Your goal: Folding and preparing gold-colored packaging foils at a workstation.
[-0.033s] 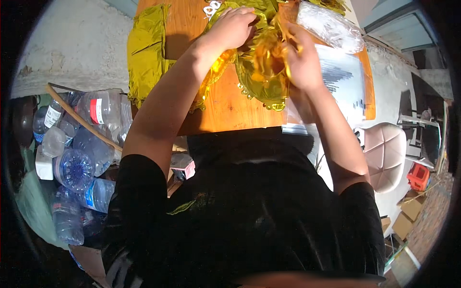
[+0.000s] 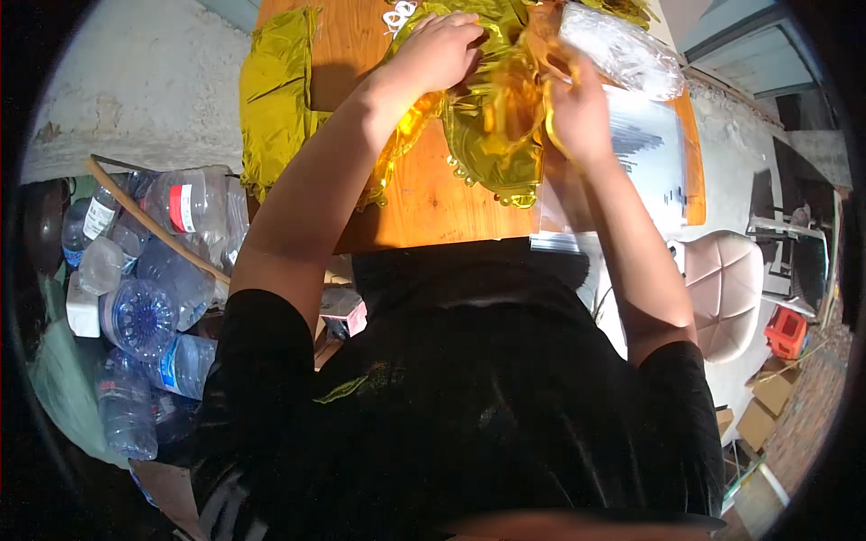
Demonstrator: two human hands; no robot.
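Shiny gold foil [image 2: 492,158], which looks like a deflated foil balloon with a knobbed edge, lies creased on the wooden table [image 2: 415,194] and partly hangs up toward my right hand. My left hand [image 2: 437,54] rests palm down on it, fingers stretched over the foil; the underside is hidden. My right hand [image 2: 579,113], somewhat blurred, is closed on a raised fold of the foil at its right side. Another gold foil piece [image 2: 280,99] lies flat at the table's left edge.
A clear plastic-wrapped bundle [image 2: 622,50] and clear plastic sleeves [image 2: 645,149] lie on the table's right side. White ring-like pieces [image 2: 397,16] sit at the far edge. Empty plastic bottles [image 2: 140,316] are heaped at left; a padded chair [image 2: 719,293] stands at right.
My right hand has shifted slightly to the right with the fold of foil, and the foil between my hands looks smoother. My left hand stays in place.
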